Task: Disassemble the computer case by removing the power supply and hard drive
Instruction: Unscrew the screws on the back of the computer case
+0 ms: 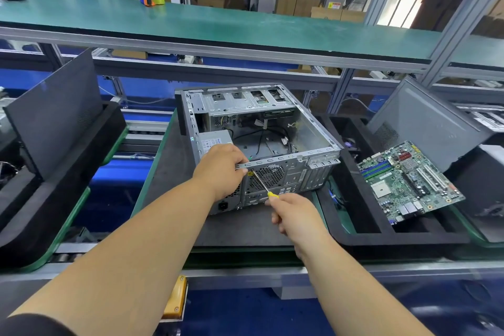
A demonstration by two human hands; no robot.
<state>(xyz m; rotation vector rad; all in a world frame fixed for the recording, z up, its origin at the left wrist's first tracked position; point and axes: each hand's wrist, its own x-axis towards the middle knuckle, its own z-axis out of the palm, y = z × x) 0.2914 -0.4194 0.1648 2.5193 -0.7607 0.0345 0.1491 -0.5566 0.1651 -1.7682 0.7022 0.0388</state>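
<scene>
Computer case (pixel 261 144) lies on its side, open face up, on a dark mat, its rear panel toward the person; it is grey steel, perforated at the fan grille, with loose cables trailing over its bare floor. Left hand (pixel 221 169) curls its fingers over the top rear rail, thumb side down on the panel, gripping the case. Just beyond those knuckles sits the power supply (pixel 215 140), a grey box with a label, still seated in its corner. I cannot pick out a hard drive in the bays at the far end. Right hand (pixel 293 213) is closed round the yellow handle of a screwdriver (pixel 263 184), whose shaft slants up to a tip just beside the left fingertips.

Biggest risk, as I judge it: the tip slipping off the screw head and jabbing those left fingers, so close are they. Lesser: a stripped screw from the slanted approach. Least: a freed screw dropping among the cables.
</scene>
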